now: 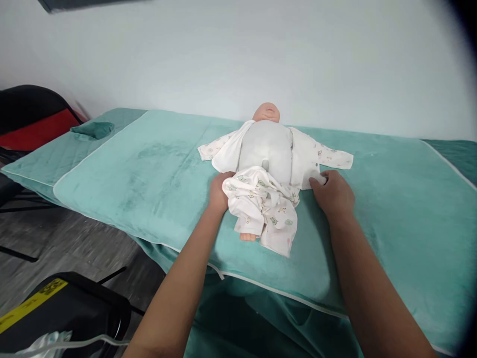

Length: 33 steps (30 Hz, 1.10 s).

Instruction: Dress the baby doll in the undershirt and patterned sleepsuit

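Observation:
A baby doll [265, 144] lies on its back with its head toward the wall. Its white patterned baby shirt [305, 151] is spread apart at the front, leaving the pale grey torso bare. Crumpled patterned baby pants [257, 194] cover the hips and legs, and one foot [247, 236] pokes out below. My right hand [335, 194] pinches the lower corner of the shirt's flap on the right. Beside the doll's hip at left, my left hand [219, 191] has its fingers curled in at the pants; what they grip is hidden behind the cloth.
A teal padded cover [149, 164] with white piping lies over the bed, which stands against a white wall [223, 59]. Part of a black and red chair [37, 124] shows at left. At lower left is a black seat [82, 308] with a yellow label and a pale cable.

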### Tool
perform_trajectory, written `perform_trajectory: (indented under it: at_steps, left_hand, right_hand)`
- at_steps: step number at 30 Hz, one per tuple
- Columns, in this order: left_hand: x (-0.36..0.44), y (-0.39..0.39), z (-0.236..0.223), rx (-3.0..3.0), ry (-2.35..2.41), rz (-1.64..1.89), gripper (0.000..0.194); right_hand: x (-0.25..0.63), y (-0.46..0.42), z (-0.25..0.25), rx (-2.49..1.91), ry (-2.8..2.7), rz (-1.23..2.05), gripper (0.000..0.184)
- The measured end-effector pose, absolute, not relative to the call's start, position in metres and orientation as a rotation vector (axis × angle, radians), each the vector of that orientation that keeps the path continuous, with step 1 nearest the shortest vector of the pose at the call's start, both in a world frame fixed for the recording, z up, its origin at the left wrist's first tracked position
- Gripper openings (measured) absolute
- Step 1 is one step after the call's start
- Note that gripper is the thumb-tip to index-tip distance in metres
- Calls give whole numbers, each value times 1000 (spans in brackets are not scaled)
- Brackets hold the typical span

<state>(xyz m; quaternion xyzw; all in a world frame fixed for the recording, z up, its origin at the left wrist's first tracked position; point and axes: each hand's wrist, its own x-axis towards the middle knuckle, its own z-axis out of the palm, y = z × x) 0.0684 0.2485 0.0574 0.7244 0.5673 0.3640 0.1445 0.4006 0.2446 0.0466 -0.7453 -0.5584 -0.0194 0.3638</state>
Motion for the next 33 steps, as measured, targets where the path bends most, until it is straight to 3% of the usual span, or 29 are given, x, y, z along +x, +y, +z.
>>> perform_trajectory:
  at_steps: [7,14,21,26,33]
  left_hand:
    - [70,242,64,1868,1510,1111,22]
    - [66,243,69,1560,1196,1218,24]
    - [67,239,72,1135,964,1327,19]
    - [68,238,75,1105,966,1273,22]
    - [67,239,69,1129,958,1262,25]
  right_hand:
    - [404,228,61,-1950,-1164,44,27]
    - [382,224,64,-1686,-1392,-235,25]
    - [351,204,85,-1347,-1630,674,16]
    - [355,199,89,-1167,-1612,914,23]
    - [364,197,88,-1001,-1666,1186,17]
